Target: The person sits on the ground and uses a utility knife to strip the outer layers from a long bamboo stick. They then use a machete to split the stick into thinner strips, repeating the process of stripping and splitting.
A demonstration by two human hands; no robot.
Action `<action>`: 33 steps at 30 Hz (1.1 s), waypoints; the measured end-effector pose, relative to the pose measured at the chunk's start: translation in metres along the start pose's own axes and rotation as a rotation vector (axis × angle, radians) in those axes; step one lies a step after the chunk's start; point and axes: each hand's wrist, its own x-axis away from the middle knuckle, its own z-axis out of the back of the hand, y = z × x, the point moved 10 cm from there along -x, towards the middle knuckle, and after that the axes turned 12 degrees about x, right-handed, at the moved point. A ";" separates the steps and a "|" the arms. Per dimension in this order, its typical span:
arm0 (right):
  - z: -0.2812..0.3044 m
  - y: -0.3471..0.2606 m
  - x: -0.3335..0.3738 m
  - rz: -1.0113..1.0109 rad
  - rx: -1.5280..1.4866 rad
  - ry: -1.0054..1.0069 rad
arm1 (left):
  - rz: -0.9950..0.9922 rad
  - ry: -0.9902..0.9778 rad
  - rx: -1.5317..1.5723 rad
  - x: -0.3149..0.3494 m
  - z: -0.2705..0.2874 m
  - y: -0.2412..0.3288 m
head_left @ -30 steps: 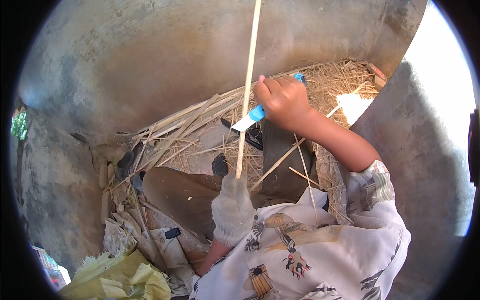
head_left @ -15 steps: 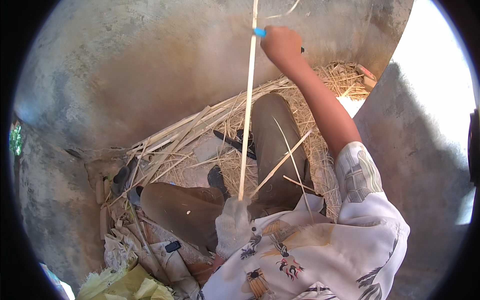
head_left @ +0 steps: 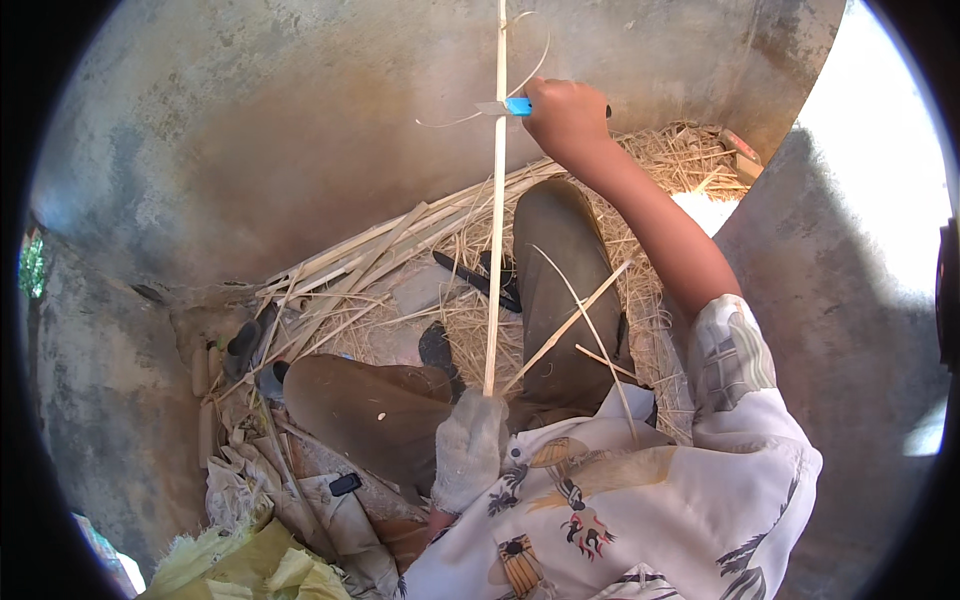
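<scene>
My left hand, in a pale work glove, is closed around the lower end of a long, thin bamboo strip. The strip stands out from my body up past the top edge. With my arm stretched far forward, my right hand grips a utility knife with a blue front part. Its flat blade lies across the strip near the upper end. Thin curled shavings hang beside the blade. Most of the knife's handle is hidden in my fist.
Bamboo strips lie along the wall, with heaped shavings beyond my knee. A dark blade-like tool lies between my legs. Loose slivers rest on my thigh. Yellow sacking is at lower left.
My right hand has come down the strip with the knife, and the blade now shows across it. The curl of shaving has dropped along with it. My left hand stays nearly still.
</scene>
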 end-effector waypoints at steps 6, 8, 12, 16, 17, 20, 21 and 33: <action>0.016 0.125 -0.059 -0.288 0.073 0.283 | -0.024 -0.058 -0.007 0.012 -0.005 0.004; 0.016 0.143 -0.070 -0.354 0.111 0.176 | -0.010 -0.062 -0.017 0.016 -0.003 0.002; 0.023 0.070 -0.026 -0.152 0.066 0.068 | -0.004 -0.078 0.001 0.008 -0.002 -0.002; 0.057 -0.031 0.076 0.217 -0.148 0.125 | -0.013 -0.082 -0.007 0.004 0.003 -0.004; 0.062 -0.032 0.080 0.211 -0.132 0.126 | -0.019 -0.085 -0.008 0.001 0.003 -0.002; 0.071 -0.007 0.071 0.080 -0.075 0.148 | -0.024 -0.097 -0.019 0.001 0.001 0.000; 0.068 0.023 0.046 -0.032 -0.031 0.177 | -0.023 -0.103 -0.019 0.002 0.000 0.001; 0.063 0.041 0.035 0.015 0.081 0.157 | -0.049 -0.136 -0.016 0.014 -0.009 0.007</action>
